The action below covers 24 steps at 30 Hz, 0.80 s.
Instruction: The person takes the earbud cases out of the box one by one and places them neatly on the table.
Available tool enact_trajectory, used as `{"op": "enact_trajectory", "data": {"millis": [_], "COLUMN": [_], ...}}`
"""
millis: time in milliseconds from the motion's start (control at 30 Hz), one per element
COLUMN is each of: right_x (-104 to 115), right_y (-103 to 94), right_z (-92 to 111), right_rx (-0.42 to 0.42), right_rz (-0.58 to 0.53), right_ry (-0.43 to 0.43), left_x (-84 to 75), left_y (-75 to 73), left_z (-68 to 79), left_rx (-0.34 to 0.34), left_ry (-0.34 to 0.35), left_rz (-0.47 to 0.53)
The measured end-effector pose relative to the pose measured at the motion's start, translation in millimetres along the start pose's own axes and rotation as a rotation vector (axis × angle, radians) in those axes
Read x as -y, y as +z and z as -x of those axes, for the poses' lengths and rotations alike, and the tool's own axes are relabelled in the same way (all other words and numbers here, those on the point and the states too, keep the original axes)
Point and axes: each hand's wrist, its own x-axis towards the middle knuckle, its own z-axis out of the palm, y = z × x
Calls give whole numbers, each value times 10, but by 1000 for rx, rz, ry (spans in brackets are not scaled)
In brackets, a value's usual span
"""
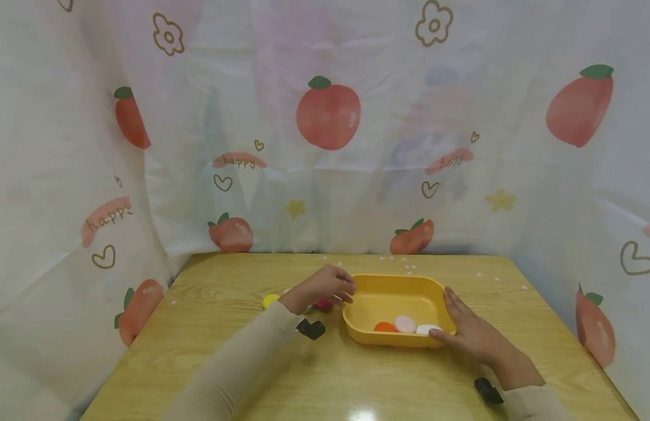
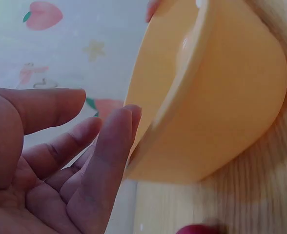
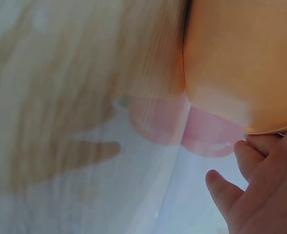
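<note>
A yellow plastic tray point(image 1: 393, 337) with raised walls stands on the table. Inside it, along the near wall, lie an orange disc-like piece point(image 1: 385, 327), a pink one point(image 1: 405, 324) and a white one point(image 1: 427, 330). My left hand point(image 1: 327, 285) hovers at the tray's left rim with loosely bent fingers; the left wrist view shows nothing between thumb and fingers point(image 2: 112, 156). Against the tray's right side rests my right hand point(image 1: 474, 334), its fingers fairly straight along the rim and its thumb over the near right corner.
Left of the tray, partly behind my left hand, lie a yellow piece point(image 1: 270, 300) and a dark pink piece point(image 1: 323, 305). Small white spots dot the far part of the wooden table point(image 1: 314, 380). A printed curtain point(image 1: 325, 193) hangs behind the table and at both sides.
</note>
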Motion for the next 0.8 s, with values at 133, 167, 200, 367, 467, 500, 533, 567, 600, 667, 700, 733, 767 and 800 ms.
{"op": "enact_trajectory", "data": {"millis": [133,167,200,367,467,500,533,567,600,667,700,733,767,800], "right_x": [-13,-18,-23,-42,-45,-45,-44,-40,-38,-35,-33,-33,-32,-32], "right_y": [28,37,47,65,57,53,48,43,39,33,30,29,28,28], "right_z": [4,5,8,9,4,4,3,3,3,4,4,5,5,6], "right_rx": [7,9,12,13,10,10,11,12,13,13,11,9,8,8], "right_rz": [-18,-23,-28,-24,-17,-14,-14,-12,-13,-14,-17,-19,-18,-20], "right_ry": [0,-3,-2,-1,2,2,2,1,0,-4,-6,-7,-7,-8], "left_x": [-7,-5,-3,-10,-42,-52,-57,-67,-73,-90,-102,-111,-123,-129], "left_y": [115,141,160,220,232,237,242,250,260,289,307,326,344,365], "left_z": [-50,-60,-70,-122,-143,-148,-157,-163,-172,-190,-200,-214,-227,-246], "left_rx": [21,23,28,47,76,89,101,112,119,130,132,131,131,132], "left_ry": [-2,-8,-13,-35,-46,-51,-58,-65,-76,-95,-102,-112,-122,-133], "left_rz": [-39,-37,-37,-26,-13,-10,-1,4,5,14,15,23,28,39]}}
